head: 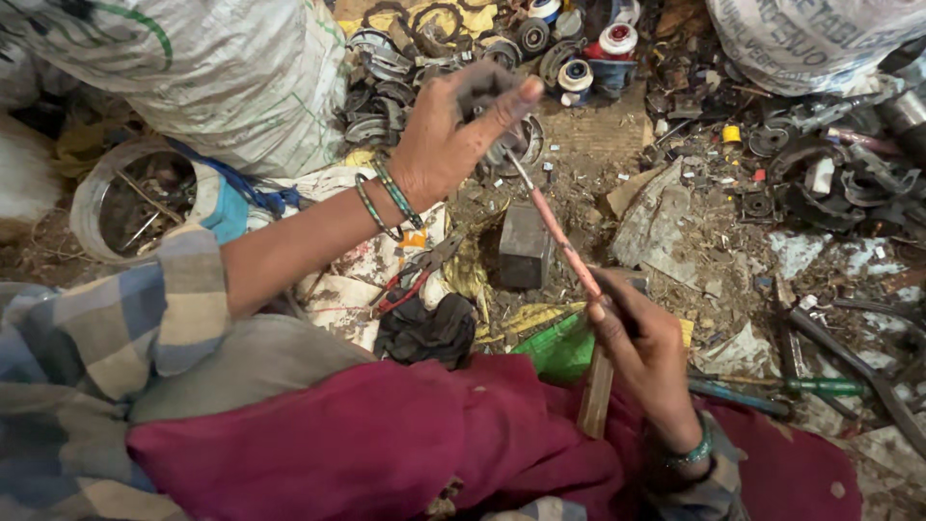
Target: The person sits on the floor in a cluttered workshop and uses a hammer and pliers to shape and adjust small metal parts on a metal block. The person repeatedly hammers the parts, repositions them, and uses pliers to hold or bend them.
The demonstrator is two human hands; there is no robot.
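Pink-handled and thin, the screwdriver runs on a slant between both hands, its tip up at 12 o'clock against a small grey metal part that the left hand pinches shut between thumb and fingers, its handle end closed inside the right hand at 5 o'clock; the risk, as I judge it, is that the tip skids off the greasy part and jabs the left thumb, since the fingers lie right beside the point of contact; too hard a push could also fling the part into the litter, where it would be hard to find; a wooden handle hangs below the right hand, and I cannot tell whether that hand also holds it; the floor is bare dirt strewn with paper scraps, metal shavings and dark scrap; a grey metal block sits at the centre, red-handled pliers at 8 o'clock beside a black rag, bearing rings and coils heaped at 11 o'clock, a white woven sack at 10 o'clock, a green-handled screwdriver at 4 o'clock; the space is cramped, dim and crowded.
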